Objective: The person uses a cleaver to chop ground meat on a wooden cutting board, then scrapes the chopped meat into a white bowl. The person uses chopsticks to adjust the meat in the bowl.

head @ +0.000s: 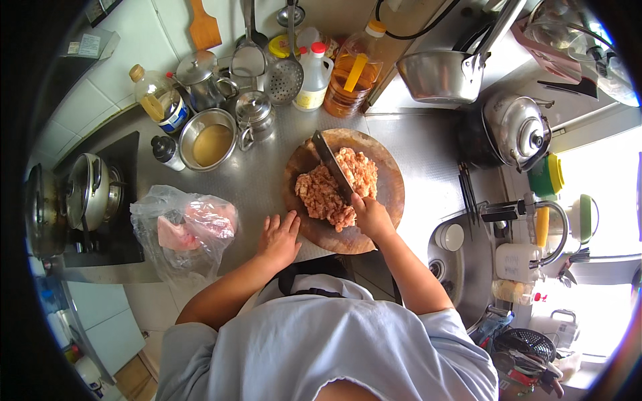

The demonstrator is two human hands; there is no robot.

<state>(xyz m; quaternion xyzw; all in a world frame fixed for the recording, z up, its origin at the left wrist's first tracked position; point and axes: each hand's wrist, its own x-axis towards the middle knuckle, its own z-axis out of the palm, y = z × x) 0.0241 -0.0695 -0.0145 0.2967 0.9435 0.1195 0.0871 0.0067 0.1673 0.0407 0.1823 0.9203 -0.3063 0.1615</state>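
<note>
A round wooden chopping board (pixel 388 200) lies on the steel counter, bearing a mound of minced meat (pixel 321 193). My right hand (pixel 371 218) is closed round the handle of a cleaver (pixel 332 165), whose blade stands edge-down in the mince and reaches the board's far rim. My left hand (pixel 278 240) rests on the counter at the board's near left edge, fingers slightly apart, holding nothing. Left of it lies a clear plastic bag (pixel 185 260) with pieces of raw meat (pixel 178 234) in it.
Behind the board stand an oil bottle (pixel 348 75), a white jug (pixel 312 80), a steel bowl of tan liquid (pixel 208 143) and lidded steel pots. A gas hob with a pot (pixel 85 190) is at left. At right are a sink (pixel 464 280), a faucet (pixel 562 220) and a kettle (pixel 516 130).
</note>
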